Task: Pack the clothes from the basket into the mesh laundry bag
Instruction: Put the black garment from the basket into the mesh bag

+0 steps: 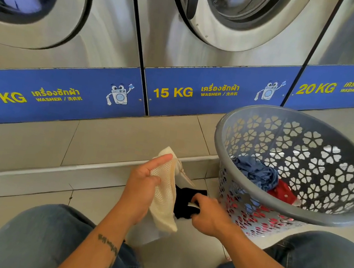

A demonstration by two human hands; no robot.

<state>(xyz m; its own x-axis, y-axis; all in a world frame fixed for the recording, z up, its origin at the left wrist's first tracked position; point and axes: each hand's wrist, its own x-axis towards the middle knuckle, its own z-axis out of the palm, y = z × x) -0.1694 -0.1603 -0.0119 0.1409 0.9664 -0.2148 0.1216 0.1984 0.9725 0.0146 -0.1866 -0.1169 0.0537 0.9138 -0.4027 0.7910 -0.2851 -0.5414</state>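
Note:
My left hand (142,186) holds up the cream mesh laundry bag (164,198) by its upper edge, index finger stretched along the top. The bag's zipper pull dangles on its right side. My right hand (208,217) grips a black garment (184,201) just to the right of the bag, at its opening; part of the garment is hidden behind the mesh. The grey perforated basket (254,193) stands to the right, tilted toward me. Inside it lie a blue garment (255,171) and a red patterned one (282,192).
A row of steel washing machines (218,54) with blue labels fills the back, on a raised tiled step (100,145). My knees in jeans (43,240) frame the tiled floor below my hands.

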